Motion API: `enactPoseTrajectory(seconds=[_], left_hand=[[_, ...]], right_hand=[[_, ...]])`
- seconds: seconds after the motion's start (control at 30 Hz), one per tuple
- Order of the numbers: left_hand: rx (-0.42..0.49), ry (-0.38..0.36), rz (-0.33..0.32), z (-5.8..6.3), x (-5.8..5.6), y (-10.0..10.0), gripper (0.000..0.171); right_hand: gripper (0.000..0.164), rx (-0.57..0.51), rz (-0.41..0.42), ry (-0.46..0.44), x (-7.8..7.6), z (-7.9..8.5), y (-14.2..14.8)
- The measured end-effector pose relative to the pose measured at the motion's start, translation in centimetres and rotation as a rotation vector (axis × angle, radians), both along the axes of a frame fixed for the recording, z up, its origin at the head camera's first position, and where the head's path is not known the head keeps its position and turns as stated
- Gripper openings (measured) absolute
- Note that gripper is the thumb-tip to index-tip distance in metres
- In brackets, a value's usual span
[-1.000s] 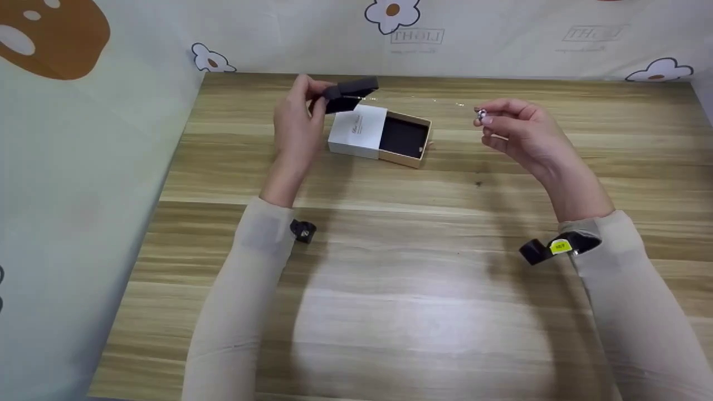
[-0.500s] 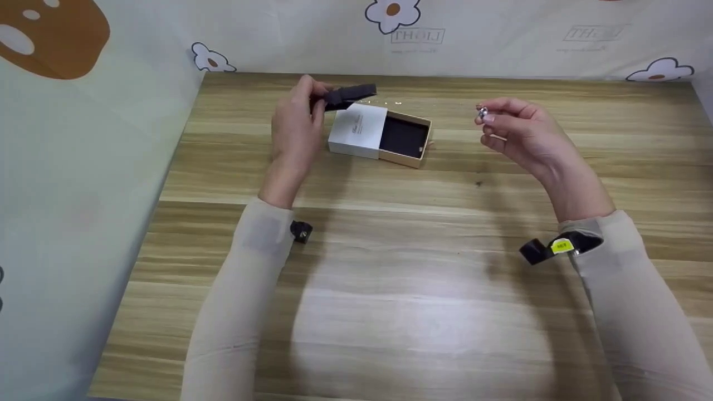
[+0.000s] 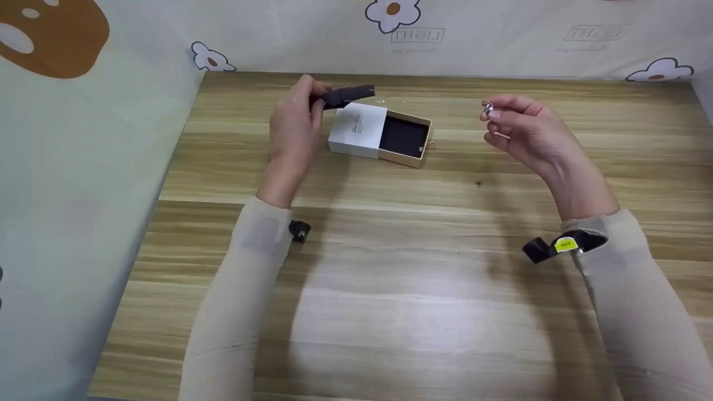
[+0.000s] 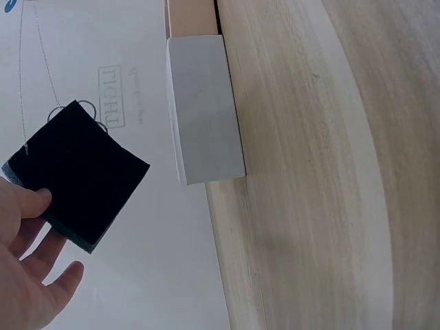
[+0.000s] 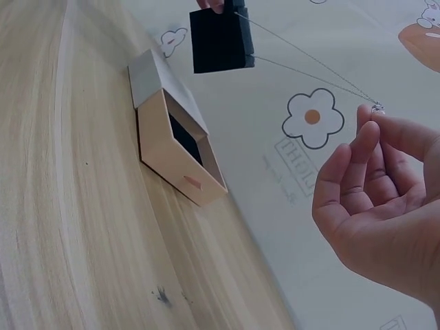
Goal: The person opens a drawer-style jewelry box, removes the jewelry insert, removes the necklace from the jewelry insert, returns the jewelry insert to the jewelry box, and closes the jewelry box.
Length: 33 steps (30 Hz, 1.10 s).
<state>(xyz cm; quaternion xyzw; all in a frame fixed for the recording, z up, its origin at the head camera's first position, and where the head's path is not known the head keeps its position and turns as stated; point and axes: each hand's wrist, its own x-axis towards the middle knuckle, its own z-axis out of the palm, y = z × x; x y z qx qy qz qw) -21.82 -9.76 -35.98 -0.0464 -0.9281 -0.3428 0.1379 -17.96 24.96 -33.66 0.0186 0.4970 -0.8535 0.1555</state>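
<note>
Between its thumb and fingers my left hand (image 3: 295, 125) holds a flat black jewellery pad (image 4: 79, 175) by one edge, in the air above the table's far left part. From the pad run two strands of a fine necklace chain (image 4: 46, 55). They meet at a small silvery pendant (image 5: 377, 108), which my right hand (image 3: 529, 131) pinches between thumb and index finger. In the right wrist view the chain looks taut. Below and beside the pad stands a white box sleeve (image 3: 356, 131) with its drawer (image 3: 424, 136) pulled partly out to the right; a dark lining shows inside.
The wood-grain table (image 3: 401, 267) extends toward me, in front of the box. A pale wall covering (image 3: 312, 39) with printed flowers rises right behind the table's far edge. Another stretch of it borders the left side.
The black pad has tilted to a more edge-on view in my left hand. My right hand has shifted slightly right, still pinching the pendant. The box has not moved.
</note>
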Motion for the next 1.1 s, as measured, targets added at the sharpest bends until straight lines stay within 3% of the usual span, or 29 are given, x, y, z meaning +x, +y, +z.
enactPoseTrajectory(seconds=[0.73, 1.1], left_hand=[[-0.049, 0.023, 0.018, 0.1, -0.1, -0.2, 0.012], [-0.071, 0.035, 0.023, -0.1, -0.1, -0.1, 0.011]], right_hand=[[0.020, -0.084, 0.000, 0.013, -0.2, 1.2, 0.8], [0.025, -0.050, -0.020, 0.048, -0.2, 0.8, 1.1]])
